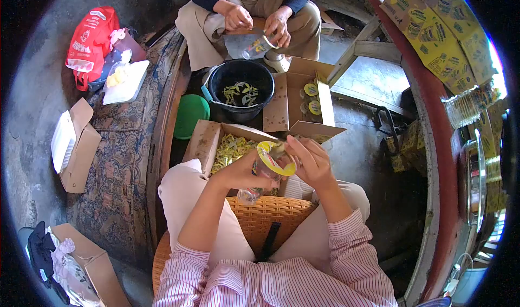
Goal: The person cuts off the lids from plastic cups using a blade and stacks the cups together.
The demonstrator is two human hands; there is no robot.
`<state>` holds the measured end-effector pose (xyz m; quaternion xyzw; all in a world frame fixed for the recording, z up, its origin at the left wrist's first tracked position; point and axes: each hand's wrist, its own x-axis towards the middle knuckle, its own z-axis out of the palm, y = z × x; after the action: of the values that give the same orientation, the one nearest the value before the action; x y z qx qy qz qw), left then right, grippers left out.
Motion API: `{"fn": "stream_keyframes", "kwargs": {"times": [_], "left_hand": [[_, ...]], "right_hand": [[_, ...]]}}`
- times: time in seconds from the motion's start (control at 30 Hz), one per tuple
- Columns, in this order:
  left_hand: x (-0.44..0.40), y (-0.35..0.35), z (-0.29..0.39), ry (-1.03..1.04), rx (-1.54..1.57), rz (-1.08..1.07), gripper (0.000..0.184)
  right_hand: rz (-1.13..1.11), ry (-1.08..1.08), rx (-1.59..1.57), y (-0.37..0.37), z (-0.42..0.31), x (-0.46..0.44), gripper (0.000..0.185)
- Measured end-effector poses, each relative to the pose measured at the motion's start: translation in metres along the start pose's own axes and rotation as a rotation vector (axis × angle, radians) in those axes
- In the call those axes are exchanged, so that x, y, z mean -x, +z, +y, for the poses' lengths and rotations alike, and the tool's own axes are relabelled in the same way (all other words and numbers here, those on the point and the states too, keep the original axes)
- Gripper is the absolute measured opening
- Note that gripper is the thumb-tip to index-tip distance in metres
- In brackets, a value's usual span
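My left hand [252, 174] wraps round a clear plastic cup [249, 195] with printed sides and a yellow rim [287, 170]. The cup is tilted, its mouth toward the upper right. My right hand [311, 158] is closed in a pinch at the upper edge of that mouth; what its fingertips grip is too small to make out. Below the hands, a cardboard box [204, 141] holds many thin yellow strips [234, 149]. A woven rattan surface [260, 212] lies between my knees.
Opposite sits a person whose hands [276, 28] hold another clear cup [258, 48]. Before them stand a black bucket [241, 68] with yellow-green scraps and an open carton [279, 104] with cups. A green lid [192, 116] lies left. Right runs a red-edged wooden frame [433, 128].
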<state>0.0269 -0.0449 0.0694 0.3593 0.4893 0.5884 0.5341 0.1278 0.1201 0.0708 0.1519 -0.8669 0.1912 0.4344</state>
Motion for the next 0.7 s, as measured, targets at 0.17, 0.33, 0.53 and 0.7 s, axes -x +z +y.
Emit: {"fn": "stream_keyframes", "kwargs": {"times": [0.17, 0.33, 0.53, 0.7], "left_hand": [[-0.002, -0.004, -0.008, -0.034, 0.204, -0.174, 0.063], [0.000, -0.007, -0.002, 0.055, -0.202, 0.145, 0.067], [-0.005, -0.005, -0.004, 0.147, -0.170, 0.257, 0.067], [-0.011, -0.008, -0.019, 0.242, -0.381, 0.368, 0.062]], "right_hand": [[0.018, 0.000, -0.055, -0.001, -0.003, -0.001, 0.049], [0.019, 0.039, 0.018, 0.000, 0.004, 0.005, 0.046], [0.042, 0.072, 0.137, -0.002, 0.014, 0.007, 0.045], [0.020, 0.088, 0.160, -0.001, 0.016, 0.007, 0.046]]}}
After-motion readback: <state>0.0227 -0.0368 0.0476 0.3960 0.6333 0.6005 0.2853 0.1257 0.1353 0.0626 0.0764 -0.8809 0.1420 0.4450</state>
